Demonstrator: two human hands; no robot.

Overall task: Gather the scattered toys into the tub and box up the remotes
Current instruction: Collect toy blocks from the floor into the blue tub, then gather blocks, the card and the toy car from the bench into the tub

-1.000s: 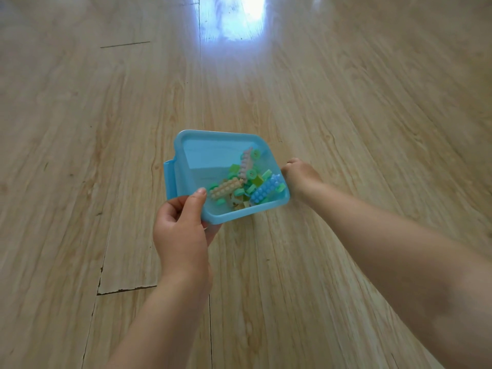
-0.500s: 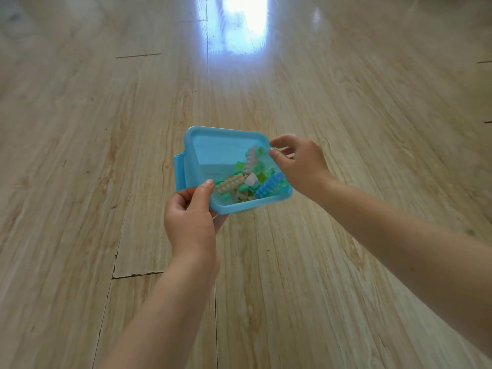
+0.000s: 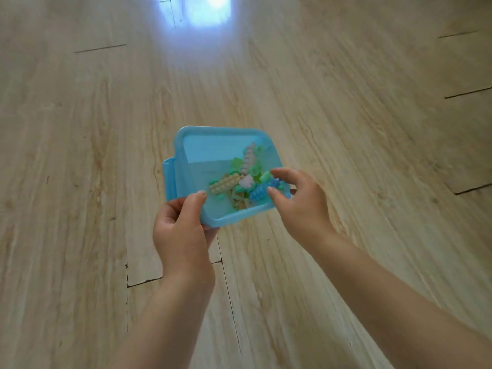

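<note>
Tub: a translucent blue tub (image 3: 213, 147) sits at the centre of the view, held above the wooden floor (image 3: 80, 129) and tilted toward the camera; a clip flap shows on its 9 o'clock side.
Toys: a heap of small studded bricks (image 3: 241, 182) lies in the tub's 4 o'clock corner, with beige, pale grey, green and blue pieces among them.
Left hand: the left hand (image 3: 181, 235) grips the tub's rim at 7 o'clock, thumb on top over the inside edge, fingers curled beneath the wall.
Right hand: the right hand (image 3: 300, 203) is at the tub's 4 o'clock corner, half open with fingers curved and thumb apart, over the blue brick; whether it touches a brick or the rim cannot be told.
Hidden or unclear: the tub's corner under the right hand is covered; the left fingers under the tub are out of sight; the whole frame is softly blurred, so single toy shapes are hard to separate.
Cut off: both forearms run out at the bottom edge.
Glare: a bright patch (image 3: 207, 9) on the floor at 12 o'clock.
Writing: none that can be read.
</note>
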